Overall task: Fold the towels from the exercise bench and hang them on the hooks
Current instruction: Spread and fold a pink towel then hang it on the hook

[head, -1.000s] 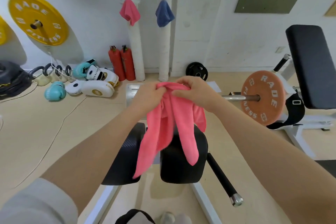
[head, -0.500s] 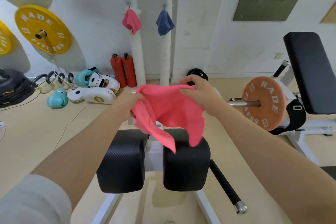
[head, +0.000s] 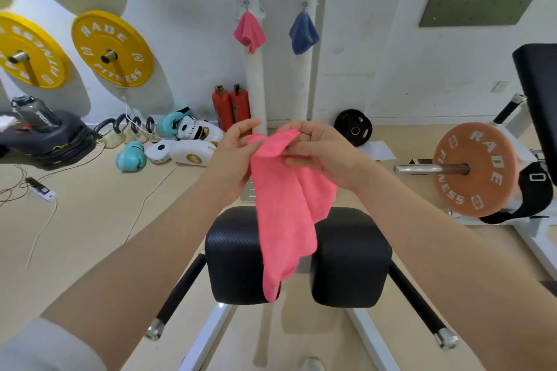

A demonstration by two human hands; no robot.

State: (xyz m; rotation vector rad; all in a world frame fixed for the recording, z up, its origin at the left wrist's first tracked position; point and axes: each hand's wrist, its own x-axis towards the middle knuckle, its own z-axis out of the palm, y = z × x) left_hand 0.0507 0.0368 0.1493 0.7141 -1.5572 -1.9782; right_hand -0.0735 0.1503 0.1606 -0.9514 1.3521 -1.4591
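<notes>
A pink towel [head: 286,208] hangs folded lengthwise in front of me, above the black pads of the exercise bench [head: 352,256]. My right hand [head: 322,150] pinches its top edge between thumb and fingers. My left hand [head: 235,153] touches the same top edge from the left, thumb on the cloth and fingers spread upward. On the far wall a second pink towel [head: 249,31] and a blue towel [head: 303,34] hang from two hooks [head: 304,4] on white pipes.
Two red fire extinguishers [head: 230,108] stand at the wall base. Boxing gloves and pads [head: 180,144] lie on the floor at left, with kettlebells and cables. Yellow weight plates [head: 113,50] hang on the left wall. A barbell with an orange plate [head: 473,172] sits at right.
The towel was spread wide between both hands; now the hands have come together and the towel hangs doubled and narrow. My view has tilted up slightly.
</notes>
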